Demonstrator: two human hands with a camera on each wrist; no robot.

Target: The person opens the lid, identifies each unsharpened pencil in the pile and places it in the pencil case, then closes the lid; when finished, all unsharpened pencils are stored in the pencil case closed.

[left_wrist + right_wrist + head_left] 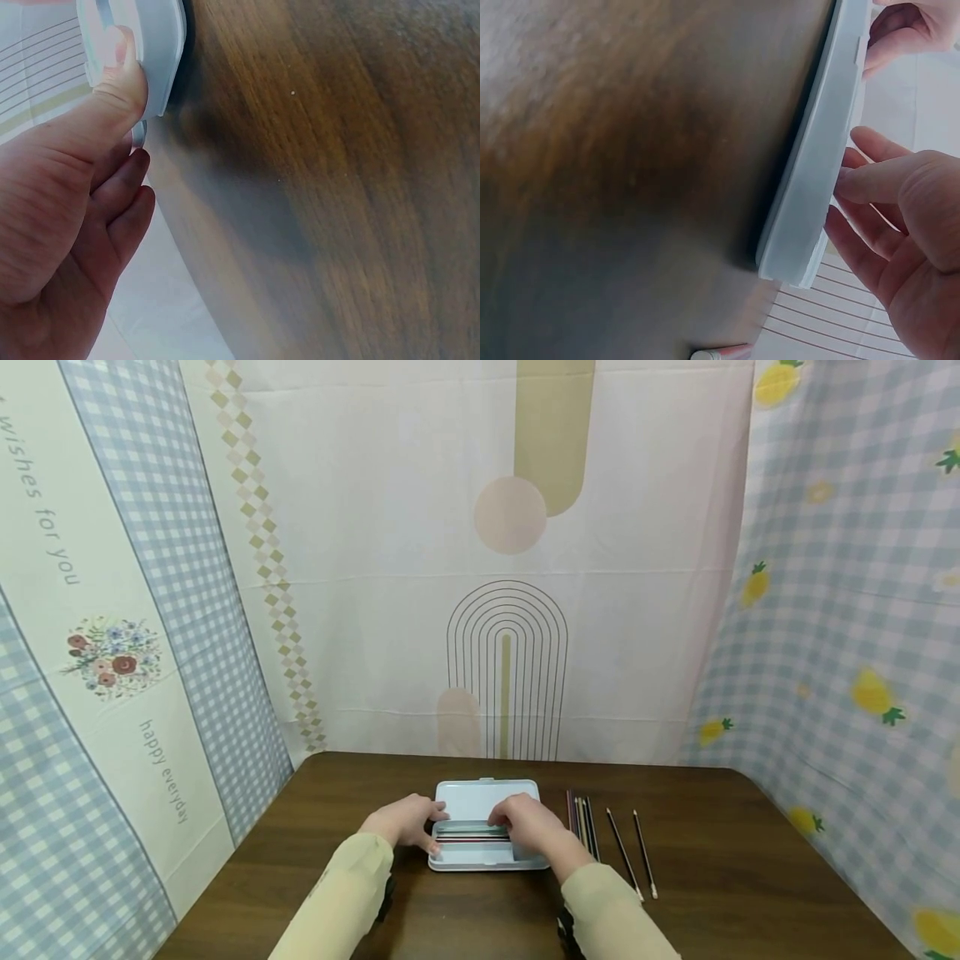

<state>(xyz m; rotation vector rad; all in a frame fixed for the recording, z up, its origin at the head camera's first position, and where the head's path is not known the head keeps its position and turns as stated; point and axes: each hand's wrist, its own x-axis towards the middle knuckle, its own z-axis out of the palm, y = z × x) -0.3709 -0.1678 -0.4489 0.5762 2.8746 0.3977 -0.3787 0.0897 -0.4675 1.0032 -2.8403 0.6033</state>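
Observation:
A pale blue pencil case [471, 857] lies open on the table, its lid [480, 795] folded back on the far side. Several pencils [472, 839] lie lengthwise in its long compartment. My left hand [405, 820] holds the case's left end, and in the left wrist view its thumb [120, 71] presses on the rim. Over the right part of the case, my right hand [528, 822] reaches in with bent fingers. Its fingertips dip behind the case wall [810, 172] in the right wrist view, so I cannot tell whether they pinch a pencil.
Right of the case lies a close row of several pencils [582, 827] on the brown wooden table [337, 802]. Farther right are two separate dark pencils, one [624, 855] left of the other [645, 853]. Patterned cloths [375, 568] hang behind and at both sides.

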